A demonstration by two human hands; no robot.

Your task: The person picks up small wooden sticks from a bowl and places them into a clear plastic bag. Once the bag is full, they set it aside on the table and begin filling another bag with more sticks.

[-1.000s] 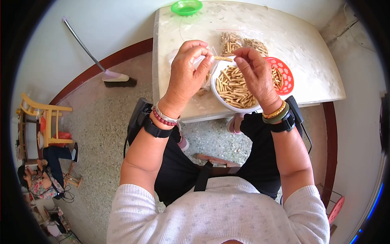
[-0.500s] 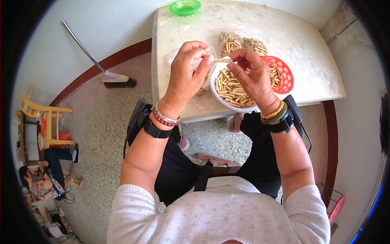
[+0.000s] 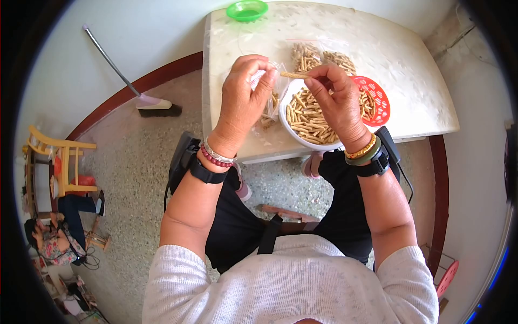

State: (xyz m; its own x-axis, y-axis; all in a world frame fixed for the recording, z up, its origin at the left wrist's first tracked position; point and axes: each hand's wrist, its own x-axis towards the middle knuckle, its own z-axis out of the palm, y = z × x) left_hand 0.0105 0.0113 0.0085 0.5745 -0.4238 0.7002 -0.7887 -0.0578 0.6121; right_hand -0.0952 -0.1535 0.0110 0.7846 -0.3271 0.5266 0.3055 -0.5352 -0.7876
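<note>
Between the thumb and fingers of my right hand (image 3: 339, 102) is a short tan stick (image 3: 294, 75), like a piece of dried root; its free end points left. My left hand (image 3: 243, 94) pinches a clear plastic bag (image 3: 277, 86), which hangs at its right side with some sticks low in it. The stick's free end is close to the bag's upper part. Below my right hand stands a white bowl (image 3: 285, 123) full of similar sticks, partly covered by that hand. A red perforated basket (image 3: 382, 100) with more sticks sits just right of it.
Two filled clear bags of sticks, a left one (image 3: 306, 57) and a right one (image 3: 339, 61), lie behind the bowl on the pale table (image 3: 388, 48). A green dish (image 3: 246, 11) is at the far edge. A broom (image 3: 156, 106) leans by the wall; a person (image 3: 59, 243) sits at far left.
My left thumb and fingers have come away from the stick, slightly leftward, and more of the bag shows. The stick now tilts a little, held by my right hand alone.
</note>
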